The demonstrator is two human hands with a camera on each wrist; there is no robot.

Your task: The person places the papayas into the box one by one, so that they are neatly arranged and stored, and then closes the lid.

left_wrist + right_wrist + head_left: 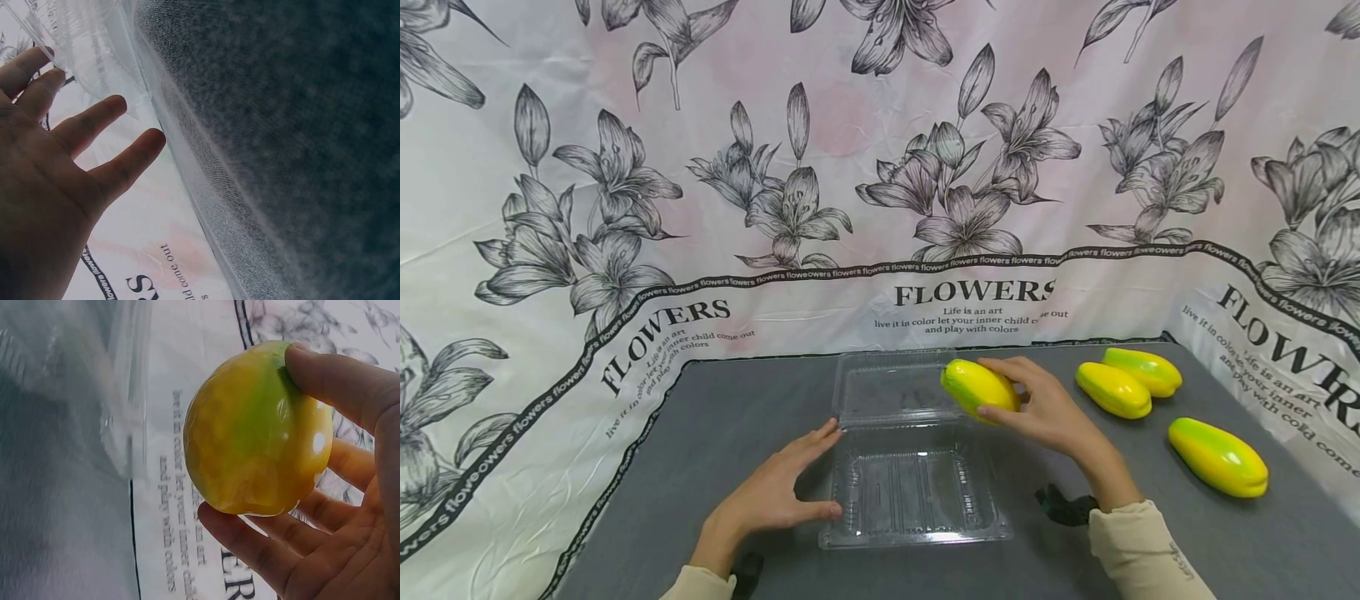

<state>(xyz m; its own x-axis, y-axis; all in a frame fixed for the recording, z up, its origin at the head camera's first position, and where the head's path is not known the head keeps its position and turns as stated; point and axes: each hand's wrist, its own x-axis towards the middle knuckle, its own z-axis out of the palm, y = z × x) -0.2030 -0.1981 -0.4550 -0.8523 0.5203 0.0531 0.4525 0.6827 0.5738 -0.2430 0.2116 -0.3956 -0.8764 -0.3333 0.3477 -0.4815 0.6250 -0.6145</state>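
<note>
My right hand (1041,406) holds a glossy yellow-green papaya (976,387) between thumb and fingers, above the right part of a clear plastic box's raised lid. The right wrist view shows the same papaya (250,437) from its rounded end. The clear box (917,537) lies unfolded on the table, its lid (887,383) behind the base. At the box's left side is my left hand (778,483), fingers extended, with fingertips and thumb at the rim. In the left wrist view, its fingers (94,125) are spread beside the clear plastic.
Two more papayas (1112,390) (1142,372) lie side by side at the back right, and another papaya (1217,457) lies closer on the right. A grey cloth (760,400) covers the table. A flower-printed curtain (820,317) stands behind and along both sides.
</note>
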